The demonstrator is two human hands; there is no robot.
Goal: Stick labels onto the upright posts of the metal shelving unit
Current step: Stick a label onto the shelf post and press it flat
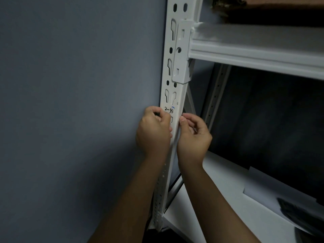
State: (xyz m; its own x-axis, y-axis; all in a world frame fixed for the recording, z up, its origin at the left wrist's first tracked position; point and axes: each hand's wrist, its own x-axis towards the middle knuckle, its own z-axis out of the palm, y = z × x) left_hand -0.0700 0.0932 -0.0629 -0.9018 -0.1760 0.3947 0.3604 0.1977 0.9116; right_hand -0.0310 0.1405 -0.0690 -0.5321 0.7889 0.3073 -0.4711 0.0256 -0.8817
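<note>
while both hands worked at the post, this was how things stood.

label: a white label [169, 109] with "2-4" written in black sat on the front of the post, just above the left hand and up to the left of the right hand. it looked stuck at the top, but i could not tell if its lower part was pressed flat, since the hands hid it.

post: the white metal post [175, 71] with its slots and holes ran straight up between the two hands.

left hand: the left hand [154, 130] was curled up against the left edge of the post, touching it. something small and dark showed in its fingers, but i could not tell what it was.

right hand: the right hand [193, 135] was on the right side of the post, fingers bent, with its thumb [183, 120] pressed on the post's edge. i could not tell if it pinched anything.

hands together: they were close, with only the post between them.

shelf: a white shelf beam [254, 51] joined the post high above the hands, and a lower white shelf [219, 207] lay below the right arm.

done: this one label looked nearly on.

left to do: probably a last rub to smooth it down. no other posts with labels showed, so i could not tell how many were left.
</note>
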